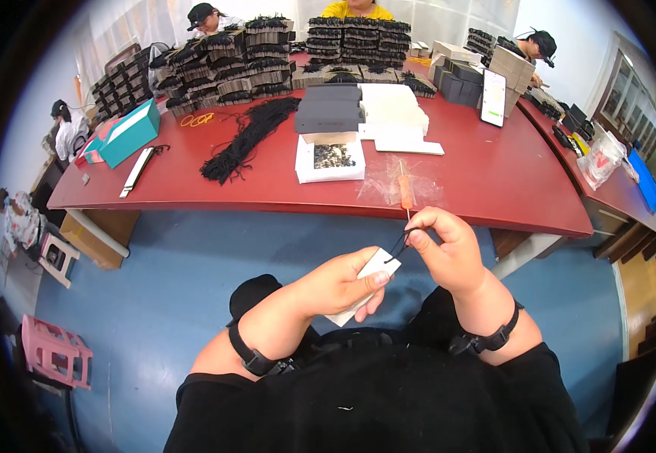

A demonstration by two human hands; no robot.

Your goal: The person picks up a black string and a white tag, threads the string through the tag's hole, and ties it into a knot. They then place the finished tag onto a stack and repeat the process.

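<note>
My left hand [343, 289] is closed around a small stack of white hang tags [382, 261], held tilted over my lap. A black cord [399, 245] comes out of the tags' upper end. My right hand [451, 253] pinches the loop of that cord between thumb and forefinger. Just beyond those fingertips, an awl-like tool with an orange handle [405, 193] lies at the table's front edge under clear tape [377, 189]. Its thin metal shaft points towards my right fingers; whether the cord touches it, I cannot tell.
On the red table [267, 192] lie a white box of small metallic pieces [307, 166], a bundle of black cords [241, 143], and dark and white card stacks [328, 106]. Tied tag stacks [229, 64] rise behind. A phone [493, 98] stands right. Several people work around.
</note>
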